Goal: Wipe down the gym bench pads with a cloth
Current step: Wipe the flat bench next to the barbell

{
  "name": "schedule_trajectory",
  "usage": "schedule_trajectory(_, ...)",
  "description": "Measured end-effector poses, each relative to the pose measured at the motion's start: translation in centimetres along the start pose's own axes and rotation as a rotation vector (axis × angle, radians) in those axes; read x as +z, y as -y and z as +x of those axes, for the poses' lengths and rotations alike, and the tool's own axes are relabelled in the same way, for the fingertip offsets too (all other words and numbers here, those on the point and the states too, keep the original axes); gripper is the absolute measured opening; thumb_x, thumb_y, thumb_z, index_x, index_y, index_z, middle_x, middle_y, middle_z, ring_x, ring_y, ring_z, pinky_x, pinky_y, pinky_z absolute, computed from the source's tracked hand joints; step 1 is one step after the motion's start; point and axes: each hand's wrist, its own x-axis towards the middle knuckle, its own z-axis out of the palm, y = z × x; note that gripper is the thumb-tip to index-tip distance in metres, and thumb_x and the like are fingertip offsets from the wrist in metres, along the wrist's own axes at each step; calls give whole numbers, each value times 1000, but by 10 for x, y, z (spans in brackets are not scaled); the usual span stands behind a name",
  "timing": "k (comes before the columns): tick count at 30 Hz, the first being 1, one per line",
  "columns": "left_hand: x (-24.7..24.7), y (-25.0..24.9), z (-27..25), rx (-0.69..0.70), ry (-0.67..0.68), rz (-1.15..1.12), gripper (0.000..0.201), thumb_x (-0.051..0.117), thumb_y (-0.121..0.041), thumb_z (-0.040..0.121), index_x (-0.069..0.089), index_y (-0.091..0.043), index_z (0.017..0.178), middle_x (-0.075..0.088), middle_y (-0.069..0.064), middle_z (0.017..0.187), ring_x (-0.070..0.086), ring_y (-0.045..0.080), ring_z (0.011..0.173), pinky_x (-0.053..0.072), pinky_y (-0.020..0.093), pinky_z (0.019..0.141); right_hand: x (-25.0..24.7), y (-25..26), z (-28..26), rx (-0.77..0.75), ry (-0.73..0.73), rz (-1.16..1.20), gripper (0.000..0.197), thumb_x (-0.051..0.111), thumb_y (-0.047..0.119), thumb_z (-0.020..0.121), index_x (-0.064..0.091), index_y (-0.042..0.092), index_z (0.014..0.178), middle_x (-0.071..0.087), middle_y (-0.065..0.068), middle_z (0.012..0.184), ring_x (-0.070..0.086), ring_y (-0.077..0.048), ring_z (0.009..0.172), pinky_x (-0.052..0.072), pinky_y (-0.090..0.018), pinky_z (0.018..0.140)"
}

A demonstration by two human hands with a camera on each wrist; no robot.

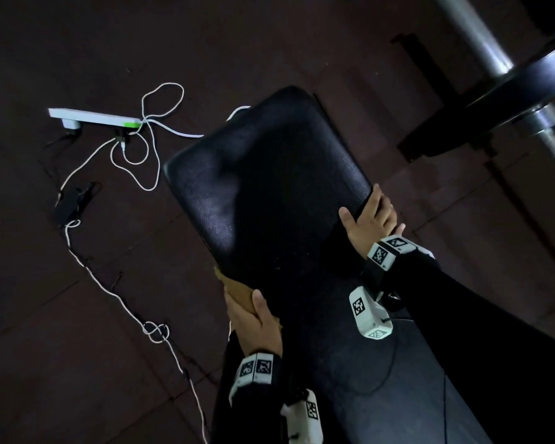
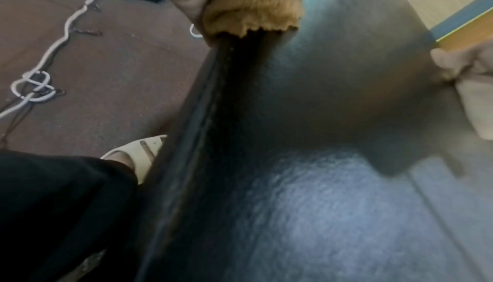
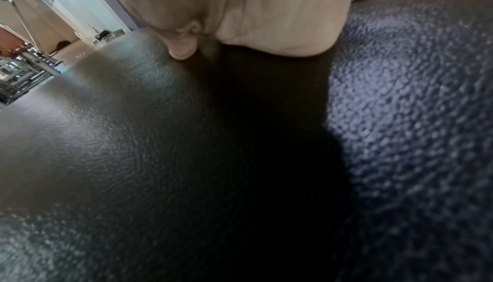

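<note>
A black padded gym bench runs from the lower right up to the middle of the head view. My left hand grips a tan cloth bunched against the pad's left side edge. In the left wrist view the cloth is crumpled in my fingers on the pad's rim. My right hand grips the pad's right edge, thumb on top and fingers curled over the side. The right wrist view shows that thumb pressing the grained black pad.
White cables and a white power strip lie on the dark floor to the left, with a dark adapter. A barbell with a black plate stands at the upper right. My sandalled foot is beside the bench.
</note>
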Motion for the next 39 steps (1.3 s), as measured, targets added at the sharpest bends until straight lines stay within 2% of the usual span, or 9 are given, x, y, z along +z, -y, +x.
schedule_trajectory(3, -3, -4, 21, -5, 20, 20, 58, 51, -20, 97, 26, 3, 144, 34, 12, 146, 30, 21, 137, 8, 1, 106, -4, 3, -4, 15, -3, -23, 81, 44, 59, 86, 5, 28, 150, 16, -6, 155, 13, -29, 142, 3, -55, 112)
schedule_trajectory(6, -5, -17, 64, 62, 17, 122, 63, 48, -30, 98, 23, 1, 146, 30, 18, 150, 26, 27, 141, 11, 22, 117, -9, 7, -7, 34, 31, -29, 81, 43, 59, 87, 2, 28, 149, 14, -5, 155, 11, -28, 142, 2, -54, 113)
schedule_trajectory(9, -4, -37, 120, 31, 27, 91, 64, 49, -27, 98, 20, 1, 147, 32, 24, 147, 30, 30, 136, 17, 17, 108, -14, 9, -10, 47, 57, -57, 81, 42, 58, 88, -1, 28, 149, 12, -5, 155, 10, -27, 143, 3, -53, 113)
schedule_trajectory(14, -7, -66, 205, 14, 85, 223, 70, 43, -40, 98, 13, -4, 151, 24, 23, 152, 29, 35, 136, 26, 38, 107, -25, 18, -13, 91, 142, -37, 79, 41, 56, 90, -4, 29, 149, 6, -2, 156, 3, -25, 144, 0, -52, 114)
schedule_trajectory(17, -5, -80, 237, 40, 109, 368, 64, 38, -44, 99, 22, -8, 149, 32, 24, 146, 39, 44, 125, 31, 49, 102, -30, 21, -12, 115, 197, -13, 80, 41, 56, 90, -5, 30, 149, 2, -1, 156, -1, -24, 144, -2, -52, 114)
schedule_trajectory(23, 8, -117, 270, 92, 222, 730, 55, 20, -47, 100, 40, -9, 135, 39, 23, 138, 38, 46, 120, 22, 49, 105, -34, 23, -12, 132, 264, -14, 78, 39, 55, 91, -9, 30, 148, -5, 3, 157, -7, -20, 144, -7, -50, 114)
schedule_trajectory(27, 36, -157, 272, 273, 379, 865, 56, 19, -46, 100, 43, -8, 133, 43, 23, 137, 39, 44, 123, 26, 48, 104, -33, 22, -10, 153, 284, -22, 79, 39, 56, 91, -11, 31, 148, -8, 6, 157, -9, -19, 143, -8, -49, 113)
schedule_trajectory(33, 107, -218, 243, 506, 510, 879, 51, 31, -46, 99, 39, -11, 136, 43, 16, 135, 42, 41, 118, 37, 47, 93, -32, 20, -10, 148, 293, -35, 79, 37, 57, 90, -12, 31, 147, -9, 7, 157, -10, -18, 143, -8, -49, 113)
schedule_trajectory(39, 82, -196, 264, 586, 574, 795, 50, 38, -40, 99, 38, -7, 138, 45, 21, 131, 46, 43, 114, 31, 46, 99, -29, 18, -10, 134, 279, -18, 80, 37, 58, 90, -13, 32, 147, -10, 9, 156, -12, -14, 142, -10, -49, 112)
